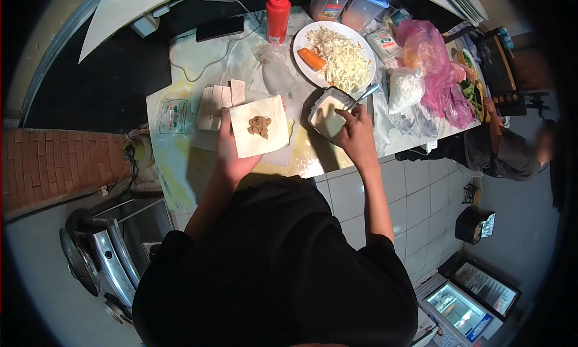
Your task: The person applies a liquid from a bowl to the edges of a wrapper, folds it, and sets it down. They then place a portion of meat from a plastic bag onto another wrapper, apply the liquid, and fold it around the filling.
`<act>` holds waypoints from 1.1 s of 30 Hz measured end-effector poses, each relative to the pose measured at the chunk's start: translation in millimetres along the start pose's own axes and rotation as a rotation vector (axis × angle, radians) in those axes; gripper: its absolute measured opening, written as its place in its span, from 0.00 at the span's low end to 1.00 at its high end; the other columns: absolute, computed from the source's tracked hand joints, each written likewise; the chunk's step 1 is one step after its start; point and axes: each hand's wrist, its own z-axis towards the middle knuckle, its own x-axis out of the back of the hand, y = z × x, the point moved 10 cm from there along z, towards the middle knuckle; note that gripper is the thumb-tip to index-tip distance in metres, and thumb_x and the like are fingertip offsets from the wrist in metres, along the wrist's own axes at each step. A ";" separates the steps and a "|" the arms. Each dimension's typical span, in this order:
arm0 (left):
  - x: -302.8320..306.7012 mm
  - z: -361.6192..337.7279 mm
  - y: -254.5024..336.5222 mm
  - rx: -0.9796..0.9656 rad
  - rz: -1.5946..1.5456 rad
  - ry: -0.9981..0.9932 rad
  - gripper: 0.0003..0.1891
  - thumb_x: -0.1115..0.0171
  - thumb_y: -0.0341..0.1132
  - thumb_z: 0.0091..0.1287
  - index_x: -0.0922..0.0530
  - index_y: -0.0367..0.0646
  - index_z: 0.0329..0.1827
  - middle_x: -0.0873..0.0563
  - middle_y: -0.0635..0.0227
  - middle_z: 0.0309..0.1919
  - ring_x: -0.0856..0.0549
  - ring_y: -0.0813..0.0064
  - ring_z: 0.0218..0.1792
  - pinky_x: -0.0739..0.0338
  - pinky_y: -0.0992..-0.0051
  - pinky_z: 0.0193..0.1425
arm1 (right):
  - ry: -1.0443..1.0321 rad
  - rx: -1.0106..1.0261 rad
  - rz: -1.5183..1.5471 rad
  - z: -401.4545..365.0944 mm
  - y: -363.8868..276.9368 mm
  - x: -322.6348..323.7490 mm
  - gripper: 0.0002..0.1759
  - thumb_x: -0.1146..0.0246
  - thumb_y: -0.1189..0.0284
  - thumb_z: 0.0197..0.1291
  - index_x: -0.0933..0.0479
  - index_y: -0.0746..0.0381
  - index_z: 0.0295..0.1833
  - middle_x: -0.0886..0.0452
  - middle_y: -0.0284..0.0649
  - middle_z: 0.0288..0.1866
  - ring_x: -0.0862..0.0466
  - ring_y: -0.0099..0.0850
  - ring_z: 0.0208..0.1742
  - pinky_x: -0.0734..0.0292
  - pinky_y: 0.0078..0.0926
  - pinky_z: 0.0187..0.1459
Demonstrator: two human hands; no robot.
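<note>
My left hand [232, 156] holds up a square pastry wrapper [276, 143], its thumb along the left edge and its fingers underneath. A small heap of brown chopped filling [259, 126] lies in the middle of the wrapper. My right hand [359, 132] reaches over a square container [315, 108] of creamy white paste [328, 121], with a fingertip at the paste. A spoon [368, 93] leans on the container's rim beside this hand. Behind the held wrapper are stacked folded pastry pieces [211, 103].
Further back stand a plate [299, 56] of shredded cabbage with a carrot [311, 59], a red squeeze bottle [278, 21] and lidded tubs [363, 8]. A phone [220, 28] lies at the back left. Pink plastic bags [430, 64] fill the right side, near another person's arm [495, 125].
</note>
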 end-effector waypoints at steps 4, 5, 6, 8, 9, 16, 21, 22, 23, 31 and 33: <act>5.9 -4.2 2.0 0.015 -0.169 -0.135 0.38 0.60 0.62 0.77 0.39 0.39 0.78 0.31 0.56 0.75 0.32 0.57 0.75 0.43 0.56 0.80 | -0.067 0.021 -0.066 1.2 15.5 -35.2 0.24 0.41 0.81 0.52 0.17 0.60 0.57 0.27 0.51 0.51 0.25 0.49 0.53 0.27 0.46 0.59; -0.5 -5.8 2.5 0.030 -0.256 -0.225 0.37 0.60 0.62 0.77 0.38 0.42 0.78 0.31 0.58 0.75 0.32 0.57 0.75 0.44 0.56 0.80 | -0.113 -0.008 -0.053 2.8 22.3 -45.9 0.24 0.40 0.79 0.52 0.17 0.60 0.57 0.27 0.53 0.54 0.25 0.51 0.55 0.28 0.48 0.60; -1.3 -5.8 2.4 0.029 -0.257 -0.225 0.37 0.60 0.62 0.77 0.38 0.42 0.78 0.31 0.58 0.75 0.32 0.57 0.75 0.44 0.56 0.80 | -0.114 -0.007 -0.054 5.2 24.3 -50.1 0.24 0.40 0.79 0.52 0.17 0.60 0.57 0.27 0.53 0.54 0.25 0.51 0.55 0.28 0.48 0.60; 7.4 -5.4 3.4 -0.002 -0.196 -0.113 0.36 0.59 0.61 0.77 0.38 0.43 0.78 0.31 0.59 0.75 0.32 0.58 0.74 0.43 0.56 0.79 | -0.175 -0.045 -0.099 8.0 31.2 -63.9 0.23 0.39 0.79 0.52 0.16 0.60 0.56 0.27 0.54 0.56 0.25 0.51 0.56 0.28 0.49 0.60; 7.2 -5.8 4.1 -0.005 -0.197 -0.113 0.36 0.59 0.61 0.77 0.38 0.43 0.78 0.31 0.59 0.75 0.32 0.58 0.74 0.43 0.56 0.79 | -0.176 -0.042 -0.100 8.8 36.2 -71.1 0.23 0.39 0.79 0.52 0.16 0.60 0.56 0.27 0.54 0.56 0.25 0.51 0.56 0.28 0.49 0.60; 14.0 -3.8 7.8 -0.034 -0.127 0.025 0.36 0.60 0.60 0.78 0.38 0.42 0.78 0.31 0.58 0.75 0.32 0.58 0.74 0.43 0.56 0.79 | -0.075 0.004 -0.145 8.7 12.1 -43.3 0.21 0.40 0.79 0.52 0.16 0.62 0.54 0.27 0.52 0.54 0.25 0.50 0.58 0.27 0.48 0.59; -9.6 -3.7 4.3 0.007 -0.271 -0.272 0.37 0.59 0.60 0.78 0.39 0.38 0.78 0.31 0.55 0.75 0.32 0.57 0.74 0.43 0.57 0.79 | 0.067 -0.027 0.121 6.7 17.7 -13.2 0.24 0.47 0.87 0.54 0.16 0.62 0.54 0.29 0.45 0.44 0.24 0.39 0.44 0.26 0.32 0.48; -3.1 -1.0 0.8 0.008 -0.198 -0.157 0.38 0.59 0.61 0.78 0.39 0.38 0.78 0.31 0.54 0.75 0.32 0.56 0.74 0.43 0.57 0.79 | 0.069 -0.030 0.120 5.1 19.2 -9.8 0.24 0.47 0.87 0.54 0.16 0.62 0.54 0.29 0.45 0.44 0.24 0.39 0.44 0.26 0.32 0.48; 6.0 0.2 -0.7 0.006 -0.124 -0.042 0.38 0.59 0.61 0.77 0.39 0.37 0.78 0.31 0.53 0.75 0.32 0.56 0.74 0.43 0.57 0.79 | 0.051 -0.117 0.298 3.4 28.0 -9.0 0.24 0.48 0.87 0.55 0.16 0.63 0.54 0.30 0.42 0.43 0.25 0.34 0.42 0.27 0.28 0.47; 18.6 10.2 -17.9 0.067 -0.085 0.065 0.43 0.64 0.64 0.77 0.42 0.31 0.78 0.33 0.50 0.75 0.32 0.54 0.75 0.42 0.57 0.80 | 0.017 -0.276 0.953 -5.4 43.5 -3.0 0.24 0.51 0.87 0.59 0.15 0.62 0.55 0.30 0.32 0.43 0.28 0.22 0.42 0.33 0.17 0.46; 17.9 13.7 -28.2 0.127 -0.099 0.082 0.44 0.67 0.65 0.77 0.42 0.30 0.78 0.32 0.50 0.75 0.31 0.55 0.75 0.41 0.58 0.80 | -0.050 -0.284 1.111 -8.3 15.8 2.2 0.22 0.50 0.85 0.61 0.16 0.62 0.54 0.31 0.30 0.40 0.30 0.21 0.41 0.34 0.16 0.47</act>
